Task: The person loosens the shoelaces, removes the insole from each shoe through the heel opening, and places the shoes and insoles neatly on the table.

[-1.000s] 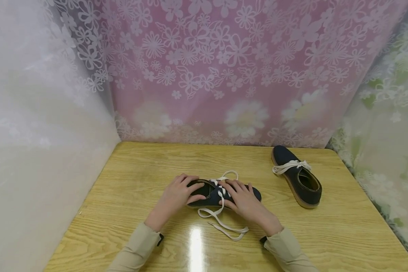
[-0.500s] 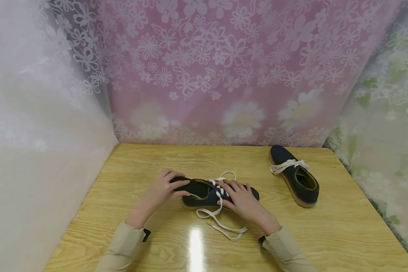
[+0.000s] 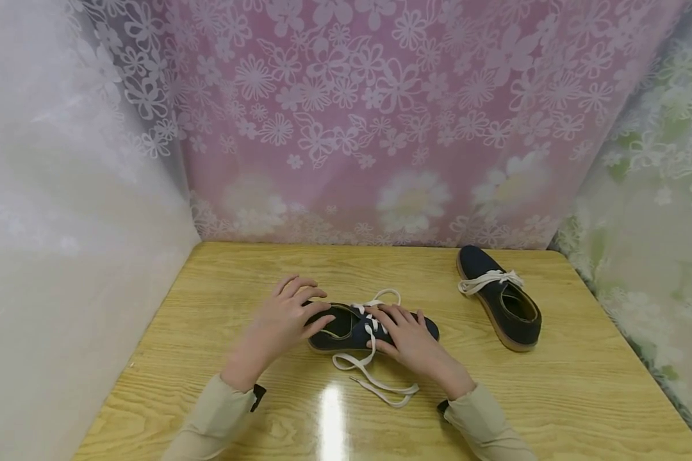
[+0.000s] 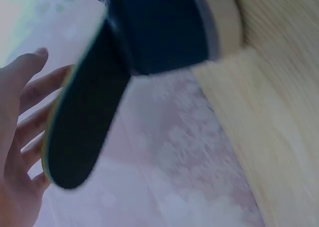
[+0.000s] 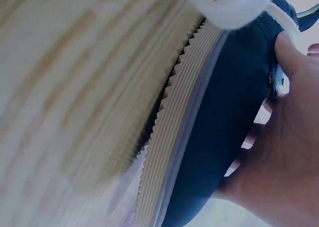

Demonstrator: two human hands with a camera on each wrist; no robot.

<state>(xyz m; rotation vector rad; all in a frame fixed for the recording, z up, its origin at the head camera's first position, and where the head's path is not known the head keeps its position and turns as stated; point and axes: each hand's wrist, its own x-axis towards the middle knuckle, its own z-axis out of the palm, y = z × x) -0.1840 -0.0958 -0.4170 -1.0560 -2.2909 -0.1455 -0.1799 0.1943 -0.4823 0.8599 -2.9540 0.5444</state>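
A dark navy shoe (image 3: 357, 338) lies on its sole mid-table, toe to the right, its loosened white lace (image 3: 386, 386) trailing toward the front. My right hand (image 3: 411, 342) grips the shoe over its front part, thumb on the near side and fingers across the top. Out of the heel end, a dark insole (image 4: 87, 117) sticks up at a slant, as the left wrist view shows. My left hand (image 3: 282, 320) is at the heel with fingers spread. Its fingers lie behind the insole's edge, while the thumb stands apart from it.
A second navy shoe (image 3: 496, 298), its white lace tied, stands at the back right. The wooden table (image 3: 236, 269) ends at a pink floral curtain (image 3: 346, 128). Pale sheets hang along both sides.
My left hand has drawn the insole partly out of the shoe's heel toward the left, then loosened its fingers and come slightly back right. My right hand keeps its hold on the shoe.
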